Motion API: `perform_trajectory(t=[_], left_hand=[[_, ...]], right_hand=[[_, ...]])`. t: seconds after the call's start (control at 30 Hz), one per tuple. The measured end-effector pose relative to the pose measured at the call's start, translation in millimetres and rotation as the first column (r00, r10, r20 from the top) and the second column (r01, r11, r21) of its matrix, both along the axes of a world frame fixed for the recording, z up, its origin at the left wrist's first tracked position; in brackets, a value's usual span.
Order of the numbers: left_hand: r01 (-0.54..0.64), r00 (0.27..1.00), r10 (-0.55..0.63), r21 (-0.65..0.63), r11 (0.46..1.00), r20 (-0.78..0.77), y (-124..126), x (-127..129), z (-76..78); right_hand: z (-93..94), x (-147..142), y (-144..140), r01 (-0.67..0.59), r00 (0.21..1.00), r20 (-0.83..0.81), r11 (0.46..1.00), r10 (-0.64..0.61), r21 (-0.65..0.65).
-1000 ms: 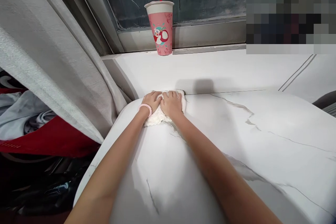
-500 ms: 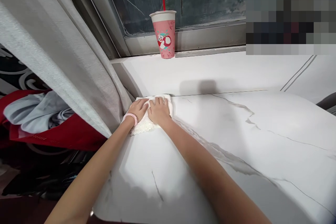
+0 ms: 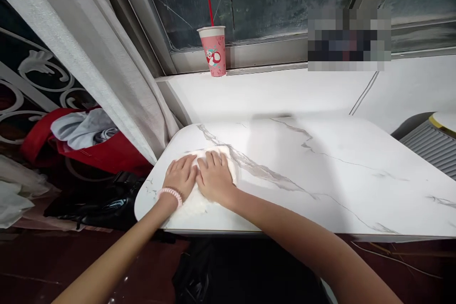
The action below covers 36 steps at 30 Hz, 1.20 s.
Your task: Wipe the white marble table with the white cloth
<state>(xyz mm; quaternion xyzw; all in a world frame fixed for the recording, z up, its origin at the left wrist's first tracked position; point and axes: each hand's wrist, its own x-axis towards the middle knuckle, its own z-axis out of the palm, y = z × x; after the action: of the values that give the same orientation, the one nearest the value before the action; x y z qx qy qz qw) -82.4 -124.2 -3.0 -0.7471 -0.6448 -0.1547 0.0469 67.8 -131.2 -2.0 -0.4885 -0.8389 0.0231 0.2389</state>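
Observation:
A white cloth (image 3: 195, 205) lies spread on the left end of a white marble-patterned table (image 3: 335, 185). My left hand (image 3: 179, 176), with a pink coiled band (image 3: 170, 193) at the wrist, rests palm down on it, fingers extended. Beside it, thumbs close together, my right hand (image 3: 214, 176) presses flat on the same cloth, its fingers slightly spread. The cloth shows around and below both hands; the part under the palms is hidden.
A pink paper cup (image 3: 214, 52) with a red straw stands on the window ledge. A grey curtain (image 3: 117, 57) hangs at the left, near a red bag (image 3: 117, 154) with clothes in it. A ribbed grey object (image 3: 432, 145) is at the right.
Both hands and the cloth have come from the table's far left corner by the wall toward its near edge. The camera view has shifted too, showing the front edge and floor.

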Motion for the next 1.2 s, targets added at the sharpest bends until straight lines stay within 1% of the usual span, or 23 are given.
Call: perform_trajectory(t=[0.1, 0.17, 0.23, 0.33, 0.4, 0.47, 0.53, 0.7, 0.8, 0.9, 1.0, 1.1, 1.2], left_hand=[[-0.017, 0.999, 0.017, 0.014, 1.0, -0.033, -40, 21, -3.9], [-0.008, 0.999, 0.01, 0.024, 1.0, -0.047, -57, 35, -6.2], [0.005, 0.998, -0.003, 0.035, 0.999, -0.055, -64, 47, -7.3], [0.018, 0.998, -0.016, 0.033, 0.999, -0.063, -57, 59, -6.9], [0.018, 0.998, -0.017, 0.011, 1.0, -0.066, -41, 65, -5.7], [0.022, 0.998, -0.023, -0.016, 1.0, -0.065, -17, 70, -3.9], [0.042, 0.997, -0.044, -0.032, 0.999, -0.057, 15, 76, -1.6], [0.129, 0.99, -0.132, -0.064, 0.99, -0.042, 99, 93, 5.5], [0.136, 0.99, -0.139, -0.088, 0.987, -0.027, 136, 105, 8.7], [0.139, 0.99, -0.14, -0.098, 0.985, -0.011, 161, 118, 9.7], [0.156, 0.988, -0.157, -0.088, 0.984, -0.003, 180, 128, 8.8], [0.171, 0.985, -0.171, -0.083, 0.982, 0.007, 190, 135, 7.3], [0.169, 0.986, -0.169, -0.079, 0.982, 0.005, 191, 139, 6.3]], right_hand=[[-2.5, 22, -32, -0.059, 0.998, -0.01, 0.998, 0.059, 0.015], [-4.1, 37, -46, -0.074, 0.997, -0.015, 0.997, 0.075, 0.028], [-5.1, 50, -52, -0.076, 0.997, -0.015, 0.996, 0.076, 0.048], [-5.3, 64, -45, -0.081, 0.997, 0.002, 0.994, 0.081, 0.069], [-5.1, 69, -30, -0.086, 0.996, 0.011, 0.994, 0.085, 0.069], [-5.0, 73, -8, -0.071, 0.997, 0.014, 0.996, 0.071, 0.058], [-4.5, 77, 19, -0.031, 0.999, 0.011, 0.999, 0.031, 0.038], [-1.4, 86, 88, 0.117, 0.993, -0.01, 0.993, -0.118, -0.013], [-0.4, 94, 119, 0.166, 0.986, -0.026, 0.986, -0.167, -0.034], [-0.4, 102, 142, 0.196, 0.978, -0.067, 0.979, -0.199, -0.049], [-0.2, 110, 155, 0.253, 0.961, -0.099, 0.966, -0.257, -0.052], [0.6, 115, 161, 0.284, 0.953, -0.085, 0.956, -0.289, -0.066], [1.0, 118, 161, 0.294, 0.951, -0.08, 0.953, -0.299, -0.069]])
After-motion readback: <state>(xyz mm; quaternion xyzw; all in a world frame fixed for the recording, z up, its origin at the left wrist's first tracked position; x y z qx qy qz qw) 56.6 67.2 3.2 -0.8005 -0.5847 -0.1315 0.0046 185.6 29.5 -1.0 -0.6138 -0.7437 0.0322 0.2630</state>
